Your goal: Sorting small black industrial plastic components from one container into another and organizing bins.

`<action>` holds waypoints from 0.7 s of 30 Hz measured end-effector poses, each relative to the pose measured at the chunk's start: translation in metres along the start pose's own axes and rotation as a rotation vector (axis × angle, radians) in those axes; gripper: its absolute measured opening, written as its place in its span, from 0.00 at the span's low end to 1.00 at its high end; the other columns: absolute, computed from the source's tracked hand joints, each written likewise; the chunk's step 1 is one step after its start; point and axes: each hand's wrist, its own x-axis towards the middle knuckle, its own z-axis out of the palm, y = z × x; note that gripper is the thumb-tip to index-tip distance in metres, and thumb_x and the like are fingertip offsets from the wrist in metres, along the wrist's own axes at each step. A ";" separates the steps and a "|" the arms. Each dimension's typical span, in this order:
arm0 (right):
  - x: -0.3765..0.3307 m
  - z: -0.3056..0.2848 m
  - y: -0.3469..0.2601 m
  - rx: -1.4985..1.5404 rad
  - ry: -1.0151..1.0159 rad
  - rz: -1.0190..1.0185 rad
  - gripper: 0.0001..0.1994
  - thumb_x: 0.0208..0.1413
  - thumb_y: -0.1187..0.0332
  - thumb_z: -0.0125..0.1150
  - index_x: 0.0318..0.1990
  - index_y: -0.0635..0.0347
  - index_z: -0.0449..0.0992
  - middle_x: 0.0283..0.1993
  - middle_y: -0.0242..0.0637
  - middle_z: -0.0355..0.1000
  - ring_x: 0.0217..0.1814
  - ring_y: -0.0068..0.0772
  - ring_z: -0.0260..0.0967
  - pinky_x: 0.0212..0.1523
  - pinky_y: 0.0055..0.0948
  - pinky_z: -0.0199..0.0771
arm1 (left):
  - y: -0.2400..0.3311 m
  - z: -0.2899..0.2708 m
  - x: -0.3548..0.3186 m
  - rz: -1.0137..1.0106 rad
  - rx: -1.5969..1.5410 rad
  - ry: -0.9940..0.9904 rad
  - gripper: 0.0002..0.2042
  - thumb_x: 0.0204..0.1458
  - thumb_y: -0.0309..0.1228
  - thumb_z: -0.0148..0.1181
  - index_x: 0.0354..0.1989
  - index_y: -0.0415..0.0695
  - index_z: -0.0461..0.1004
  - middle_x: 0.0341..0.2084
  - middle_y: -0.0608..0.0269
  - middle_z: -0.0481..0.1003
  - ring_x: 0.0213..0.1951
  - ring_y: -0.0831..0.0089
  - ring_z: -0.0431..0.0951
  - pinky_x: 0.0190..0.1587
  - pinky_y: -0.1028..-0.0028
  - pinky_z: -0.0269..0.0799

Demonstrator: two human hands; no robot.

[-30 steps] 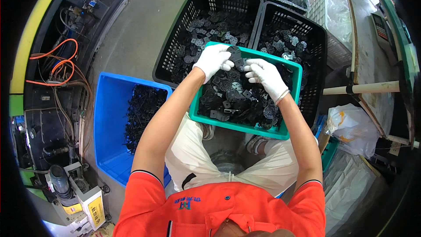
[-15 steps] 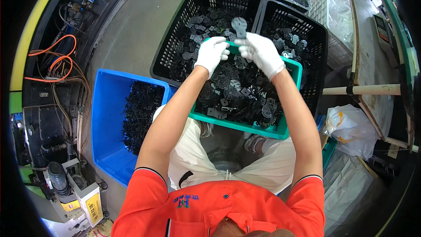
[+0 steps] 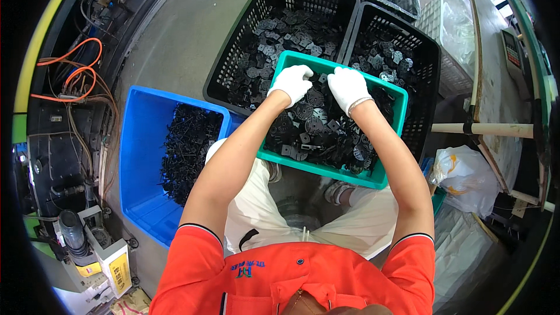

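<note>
A green bin [image 3: 326, 168] full of flat black plastic parts [image 3: 315, 122], some with round slotted heads, rests in front of me, overlapping the black crates. My left hand [image 3: 293, 83], in a white glove, is over the bin's far left part with its fingers curled in. To its right, my white-gloved right hand [image 3: 348, 88] bends down over the same parts, fingertips drawn together. A small gap separates the two hands. Whatever the fingers of either hand grip, if anything, is hidden or too small to make out.
Beyond the bin stand a black crate [image 3: 224, 61] and a second black crate [image 3: 430, 70], both holding similar parts. A blue bin [image 3: 137, 157] with thin black pieces lies at left. On the right are a white crate [image 3: 430, 14] and a pale rail [image 3: 490, 130].
The round-headed part my right hand held up over the bin's far edge is no longer visible. That hand has come down and nearer; my left hand has shifted slightly right and nearer.
</note>
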 end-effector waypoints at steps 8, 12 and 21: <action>-0.021 -0.027 0.009 1.502 -0.162 0.633 0.10 0.54 0.64 0.53 0.33 0.63 0.72 0.27 0.34 0.71 0.31 0.24 0.70 0.27 0.23 0.69 | -0.001 -0.003 -0.004 0.018 0.109 -0.015 0.14 0.41 0.24 0.58 0.40 0.41 0.73 0.38 0.53 0.74 0.41 0.59 0.74 0.46 0.68 0.69; -0.025 -0.023 0.009 1.801 -0.075 0.591 0.09 0.55 0.69 0.52 0.39 0.66 0.70 0.33 0.30 0.68 0.32 0.18 0.67 0.32 0.16 0.69 | 0.011 -0.001 -0.012 0.031 0.350 -0.073 0.14 0.42 0.24 0.57 0.41 0.48 0.73 0.41 0.56 0.71 0.46 0.57 0.69 0.49 0.65 0.66; 0.018 -0.021 0.023 1.921 0.281 0.688 0.20 0.55 0.69 0.52 0.52 0.73 0.62 0.46 0.47 0.68 0.43 0.34 0.70 0.43 0.28 0.74 | 0.018 -0.003 -0.007 0.050 0.356 -0.286 0.18 0.42 0.22 0.57 0.45 0.51 0.73 0.46 0.51 0.62 0.46 0.53 0.68 0.50 0.66 0.65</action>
